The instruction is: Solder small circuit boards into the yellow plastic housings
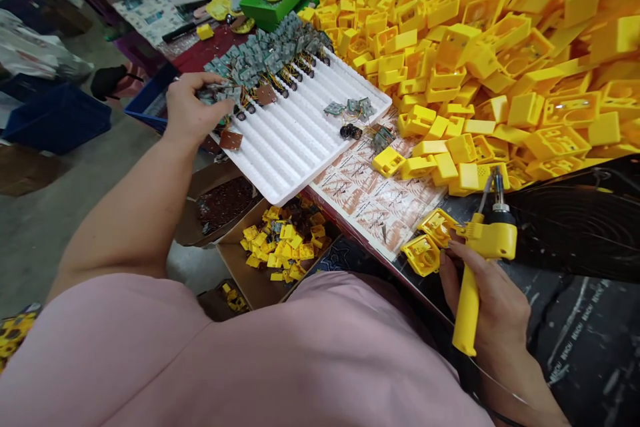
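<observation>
My left hand [193, 107] is at the left end of the white foam tray [300, 160], its thumb and fingers closed on a small grey-green circuit board [231, 92]. More such boards [270, 50], with yellow wires and small black round parts, crowd the tray's far side. My right hand [495, 300] grips a yellow soldering gun [467, 307] whose metal tip [497, 187] points up and away. Beside my right fingertips lie open yellow plastic casings [423, 253] at the table edge; whether the fingers touch them I cannot tell.
A large heap of yellow casings [450, 47] covers the table's right side. Loose boards [383, 137] lie by the tray's right end. Below the table edge stands a cardboard box [240, 260] of yellow parts. Green trays [295, 0] sit at the back, a blue bin [55, 117] on the floor.
</observation>
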`<action>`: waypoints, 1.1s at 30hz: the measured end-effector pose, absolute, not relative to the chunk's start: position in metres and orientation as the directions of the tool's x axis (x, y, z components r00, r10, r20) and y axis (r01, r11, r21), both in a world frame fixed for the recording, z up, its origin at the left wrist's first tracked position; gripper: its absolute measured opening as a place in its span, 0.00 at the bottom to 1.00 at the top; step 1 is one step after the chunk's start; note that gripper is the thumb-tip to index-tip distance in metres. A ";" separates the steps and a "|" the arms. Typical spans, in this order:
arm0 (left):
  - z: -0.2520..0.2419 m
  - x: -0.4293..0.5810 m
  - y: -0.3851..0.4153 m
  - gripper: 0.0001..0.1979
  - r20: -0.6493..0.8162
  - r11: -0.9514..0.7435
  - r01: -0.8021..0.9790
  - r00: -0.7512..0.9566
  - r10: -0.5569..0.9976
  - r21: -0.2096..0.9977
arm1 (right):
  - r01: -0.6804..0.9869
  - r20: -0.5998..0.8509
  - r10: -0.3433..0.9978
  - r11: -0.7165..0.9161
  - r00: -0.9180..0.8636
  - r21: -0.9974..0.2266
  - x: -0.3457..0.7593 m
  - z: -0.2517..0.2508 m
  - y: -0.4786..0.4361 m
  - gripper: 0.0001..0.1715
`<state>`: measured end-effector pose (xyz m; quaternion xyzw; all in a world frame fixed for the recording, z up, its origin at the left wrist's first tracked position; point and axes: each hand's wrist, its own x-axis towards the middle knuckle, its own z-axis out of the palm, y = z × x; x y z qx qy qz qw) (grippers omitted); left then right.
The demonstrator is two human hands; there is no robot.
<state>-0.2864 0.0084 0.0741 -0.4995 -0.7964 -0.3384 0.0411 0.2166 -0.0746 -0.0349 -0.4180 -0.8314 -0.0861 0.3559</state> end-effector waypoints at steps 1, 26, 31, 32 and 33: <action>0.068 -0.287 0.006 0.19 0.465 0.242 0.850 -0.470 0.750 0.468 | 0.761 0.664 0.632 0.633 -0.400 -0.144 0.216 -0.035 -0.074 0.15; 0.051 -0.331 0.022 0.34 0.587 -0.136 0.611 -0.638 0.499 0.780 | 0.789 0.703 0.597 0.609 -0.387 -0.083 0.212 -0.028 -0.070 0.11; 0.044 -0.330 0.019 0.40 0.481 -0.019 0.548 -0.716 0.506 0.836 | 0.783 0.719 0.581 0.616 -0.382 -0.082 0.217 -0.036 -0.066 0.25; 0.043 -0.328 0.018 0.41 0.457 -0.006 0.525 -0.735 0.500 0.851 | 0.775 0.717 0.580 0.625 -0.387 -0.087 0.217 -0.037 -0.065 0.29; 0.042 -0.325 0.018 0.42 0.444 -0.011 0.504 -0.750 0.490 0.864 | 0.768 0.716 0.578 0.633 -0.391 -0.092 0.217 -0.039 -0.064 0.31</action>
